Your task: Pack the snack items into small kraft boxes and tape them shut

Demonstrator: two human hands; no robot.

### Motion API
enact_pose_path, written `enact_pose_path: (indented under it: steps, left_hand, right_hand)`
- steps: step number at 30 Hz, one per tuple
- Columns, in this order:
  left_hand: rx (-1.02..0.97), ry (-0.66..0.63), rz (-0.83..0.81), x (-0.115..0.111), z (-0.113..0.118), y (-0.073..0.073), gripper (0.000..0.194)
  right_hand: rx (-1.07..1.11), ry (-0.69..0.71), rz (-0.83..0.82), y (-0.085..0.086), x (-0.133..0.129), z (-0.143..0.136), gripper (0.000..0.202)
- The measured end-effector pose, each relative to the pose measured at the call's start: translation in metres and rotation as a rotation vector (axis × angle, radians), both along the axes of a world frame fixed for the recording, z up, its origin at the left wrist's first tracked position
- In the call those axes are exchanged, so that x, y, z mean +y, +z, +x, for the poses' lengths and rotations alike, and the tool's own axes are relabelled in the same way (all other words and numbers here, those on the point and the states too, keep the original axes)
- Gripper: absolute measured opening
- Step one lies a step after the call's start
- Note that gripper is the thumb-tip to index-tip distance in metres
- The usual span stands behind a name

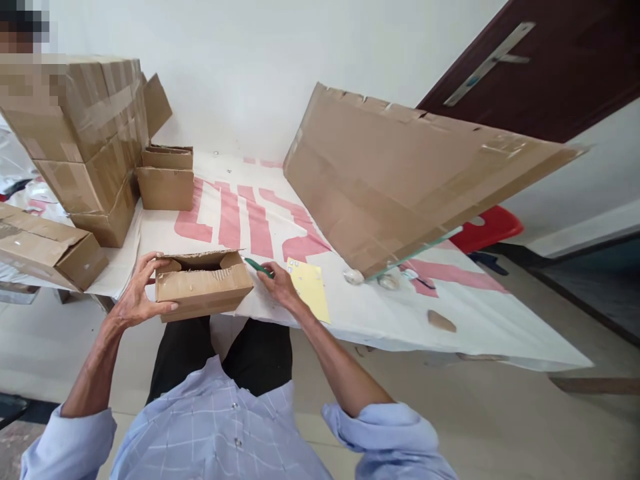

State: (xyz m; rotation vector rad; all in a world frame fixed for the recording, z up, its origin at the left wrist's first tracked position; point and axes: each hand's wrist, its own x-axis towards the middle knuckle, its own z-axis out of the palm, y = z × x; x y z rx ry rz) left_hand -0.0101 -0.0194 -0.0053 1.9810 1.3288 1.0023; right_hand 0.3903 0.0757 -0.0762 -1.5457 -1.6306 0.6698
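Brown cardboard box (205, 300) is sitting open at the near edge of the table (370, 327), the left hand (140, 297) clasping its left end, apparently steadying it, while the right hand (281, 285) is gripping a slim green tool (256, 266) just beside the right end.

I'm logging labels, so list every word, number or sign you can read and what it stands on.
Nothing readable.
Red shapes on the white tablecloth: no clear wording.
Small marks on the yellow sheet: too small to read.
Cardboard box in the left hand: no legible print.
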Motion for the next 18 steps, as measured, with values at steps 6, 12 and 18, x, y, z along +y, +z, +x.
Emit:
enact_pose_path:
  steps: [6, 12, 18]
  left_hand:
    - [0.01, 0.007, 0.001, 0.0, 0.001, 0.005, 0.091]
    - [0.019, 0.012, -0.002, 0.002, 0.0, 0.004, 0.091]
    - [0.02, 0.002, 0.0, 0.0, -0.001, 0.006, 0.094]
  right_hand:
    - [0.0, 0.073, -0.003, -0.018, 0.007, -0.012, 0.032]
    - [0.025, 0.103, 0.023, -0.008, 0.01, -0.006, 0.036]
    - [0.0, 0.071, 0.015, -0.006, 0.008, -0.006, 0.041]
